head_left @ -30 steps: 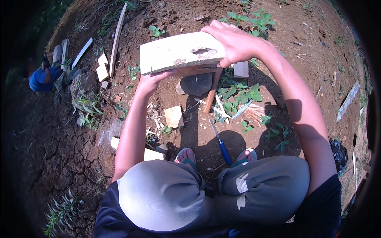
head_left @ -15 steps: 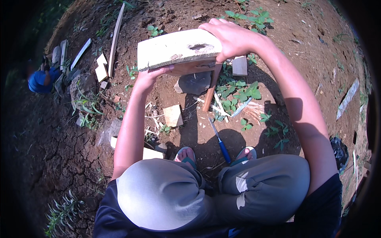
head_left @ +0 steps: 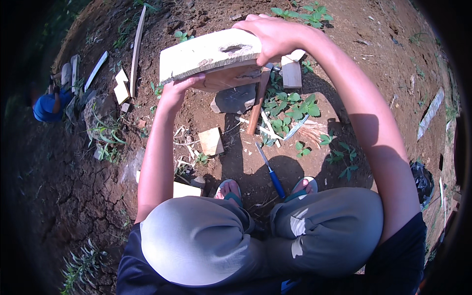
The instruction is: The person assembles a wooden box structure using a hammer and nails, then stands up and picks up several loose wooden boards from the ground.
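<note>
Both hands, left hand (head_left: 179,91) and right hand (head_left: 275,34), still clasp the plank (head_left: 209,54), now tilted flatter.

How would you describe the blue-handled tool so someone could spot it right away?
Start at the person's two sandalled feet on the bare dirt. Between them lies the blue-handled tool, its thin metal shaft pointing away from the person. It is the only blue-handled thing among pale wood offcuts.

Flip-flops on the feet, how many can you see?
2: one flip-flop on the left foot just beyond the left knee, another on the right foot beside the blue-handled tool. Both are partly hidden by the knees.
</note>
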`<action>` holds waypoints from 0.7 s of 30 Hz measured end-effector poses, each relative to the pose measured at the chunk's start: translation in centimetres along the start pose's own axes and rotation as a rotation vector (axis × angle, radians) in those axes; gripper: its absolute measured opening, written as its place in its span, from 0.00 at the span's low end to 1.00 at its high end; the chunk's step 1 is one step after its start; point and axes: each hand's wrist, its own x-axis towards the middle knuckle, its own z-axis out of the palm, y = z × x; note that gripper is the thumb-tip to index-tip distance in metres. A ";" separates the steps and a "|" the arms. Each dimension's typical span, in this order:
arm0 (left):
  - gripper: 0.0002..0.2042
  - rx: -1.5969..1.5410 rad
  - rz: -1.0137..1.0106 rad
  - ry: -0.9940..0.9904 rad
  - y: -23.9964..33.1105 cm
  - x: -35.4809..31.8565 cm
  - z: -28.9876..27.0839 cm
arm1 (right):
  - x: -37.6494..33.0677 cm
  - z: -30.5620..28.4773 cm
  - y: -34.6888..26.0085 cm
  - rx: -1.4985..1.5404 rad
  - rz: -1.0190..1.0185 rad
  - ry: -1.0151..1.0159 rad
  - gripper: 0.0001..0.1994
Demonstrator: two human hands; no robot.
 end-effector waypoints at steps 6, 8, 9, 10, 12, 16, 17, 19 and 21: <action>0.22 -0.010 0.033 0.004 -0.3 0.1 0.1 | -0.4 0.6 0.2 -0.021 -0.020 0.097 0.48; 0.22 -0.027 0.031 0.019 -0.3 0.2 0.4 | -0.5 0.6 0.2 -0.017 0.003 0.083 0.48; 0.22 -0.032 0.023 0.035 -0.4 0.2 0.3 | -0.3 0.7 0.1 -0.005 0.010 0.069 0.49; 0.22 -0.037 0.015 0.050 -0.5 0.2 0.3 | -0.2 0.7 0.1 0.007 0.017 0.056 0.49; 0.23 -0.039 0.006 0.031 -0.5 0.3 0.1 | -0.2 0.8 0.2 0.013 0.018 0.059 0.49; 0.24 -0.034 0.027 0.029 -0.8 0.2 0.3 | -0.4 1.0 0.5 0.021 0.014 0.069 0.50; 0.24 -0.037 0.028 0.007 -1.0 0.3 0.1 | -0.5 1.2 0.6 0.007 0.004 0.086 0.49; 0.24 -0.041 0.029 -0.030 -1.5 0.4 -0.8 | -0.7 1.4 0.5 -0.019 -0.023 0.123 0.48; 0.24 -0.033 0.027 -0.028 -1.9 0.3 -1.0 | -0.8 1.6 0.4 -0.033 -0.021 0.135 0.48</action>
